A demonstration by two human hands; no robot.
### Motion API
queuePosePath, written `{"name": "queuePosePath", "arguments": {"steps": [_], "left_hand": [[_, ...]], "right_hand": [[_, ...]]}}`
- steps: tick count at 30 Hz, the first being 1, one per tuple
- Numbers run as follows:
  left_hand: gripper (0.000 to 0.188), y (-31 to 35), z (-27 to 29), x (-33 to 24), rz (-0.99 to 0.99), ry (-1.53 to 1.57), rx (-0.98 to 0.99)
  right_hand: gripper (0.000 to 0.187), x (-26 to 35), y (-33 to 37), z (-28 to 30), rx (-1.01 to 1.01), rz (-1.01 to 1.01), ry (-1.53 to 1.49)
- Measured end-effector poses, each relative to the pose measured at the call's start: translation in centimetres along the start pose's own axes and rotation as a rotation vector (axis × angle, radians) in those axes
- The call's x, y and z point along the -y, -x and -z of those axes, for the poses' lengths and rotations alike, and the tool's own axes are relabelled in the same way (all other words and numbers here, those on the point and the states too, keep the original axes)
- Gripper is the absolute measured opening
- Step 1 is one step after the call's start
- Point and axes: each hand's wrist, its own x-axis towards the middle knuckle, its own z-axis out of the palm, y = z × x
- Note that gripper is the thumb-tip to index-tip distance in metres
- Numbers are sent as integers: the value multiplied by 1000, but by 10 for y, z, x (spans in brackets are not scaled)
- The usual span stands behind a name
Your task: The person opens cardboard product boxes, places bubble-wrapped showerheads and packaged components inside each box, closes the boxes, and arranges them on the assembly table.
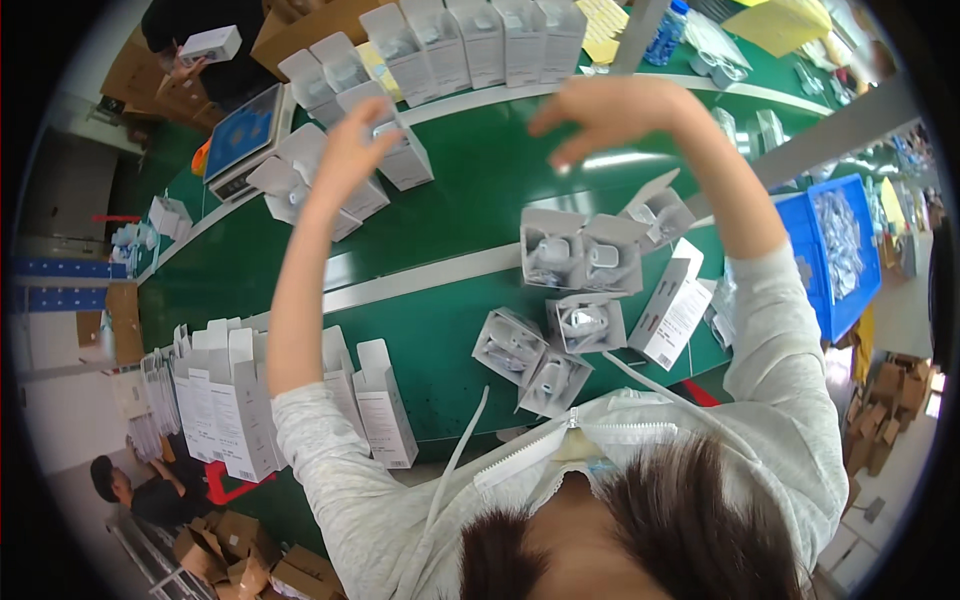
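My left hand (352,150) is over the far conveyor, its fingers apart beside an open white box (407,162). Whether it touches that box I cannot tell. Two more open white boxes (290,185) stand just left of it. My right hand (615,112) hangs over the green belt (480,170), fingers curved and spread, slightly blurred, holding nothing. Nearer me stand several open white boxes (553,255) with pale devices in clear bags inside. To their right a white box (672,308) lies tilted.
A row of open white boxes (475,45) lines the far side. Upright empty-looking cartons (235,400) crowd the left near side. A blue bin (825,250) of bagged parts sits at right. A grey post (840,125) crosses there. A person at far left holds a white box (210,45).
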Motion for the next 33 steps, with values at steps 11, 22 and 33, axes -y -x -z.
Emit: {"name": "queuePosePath", "arguments": {"steps": [11,22,33], "left_hand": [[28,23,-136,-132,-356,-91,646],[10,-30,-107,-84,-419,-180,500],[23,-88,-91,-41,-136,-555,287]], "right_hand": [[33,-68,98,-88,-223,-122,-186],[14,-108,35,-62,-608,-28,-171],[31,-182,-70,-39,-730,-120,-107]]}}
